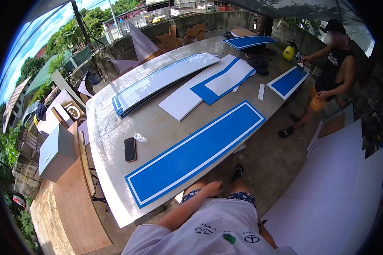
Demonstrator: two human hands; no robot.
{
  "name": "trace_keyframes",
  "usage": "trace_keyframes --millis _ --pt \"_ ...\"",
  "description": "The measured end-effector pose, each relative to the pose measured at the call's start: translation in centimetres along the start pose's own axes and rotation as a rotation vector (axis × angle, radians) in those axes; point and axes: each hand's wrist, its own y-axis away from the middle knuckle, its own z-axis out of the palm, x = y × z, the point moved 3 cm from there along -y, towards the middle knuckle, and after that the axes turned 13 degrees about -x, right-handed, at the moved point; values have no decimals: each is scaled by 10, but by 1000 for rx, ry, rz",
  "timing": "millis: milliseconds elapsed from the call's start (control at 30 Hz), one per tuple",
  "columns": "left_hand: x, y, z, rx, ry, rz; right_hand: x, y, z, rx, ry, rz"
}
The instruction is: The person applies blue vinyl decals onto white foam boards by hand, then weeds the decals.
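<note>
My left hand (213,188) hangs in front of my thighs, just off the near edge of the table, fingers curled in; whether anything is inside them is hidden. Closest to it lies a long blue panel (195,153) with a white border line, flat along the table's near side. My right forearm (266,234) hangs down at my side, its hand out of sight behind my shirt. A dark phone (130,149) and a crumpled clear plastic piece (139,137) lie left of the panel.
White and blue panels (166,80) lie stacked on the big table (110,170). At right, a co-worker (334,63) touches a smaller blue panel (289,82) beside a yellow spray bottle (288,53). Large white sheets (327,191) lean behind on the right; a grey box (57,151) stands left.
</note>
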Motion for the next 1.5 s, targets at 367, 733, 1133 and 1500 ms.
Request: trace_keyframes --millis 367,733,1133,1500 --pt "-4 -1 1 -13 28 22 6 13 3 6 -5 -20" --pt "-5 -3 1 -22 -19 14 17 40 10 6 -6 -74" --pt "4 3 -6 -39 -23 1 13 47 17 -2 -10 -135" --pt "6 4 -8 -45 -14 -11 8 46 17 -2 -14 -165"
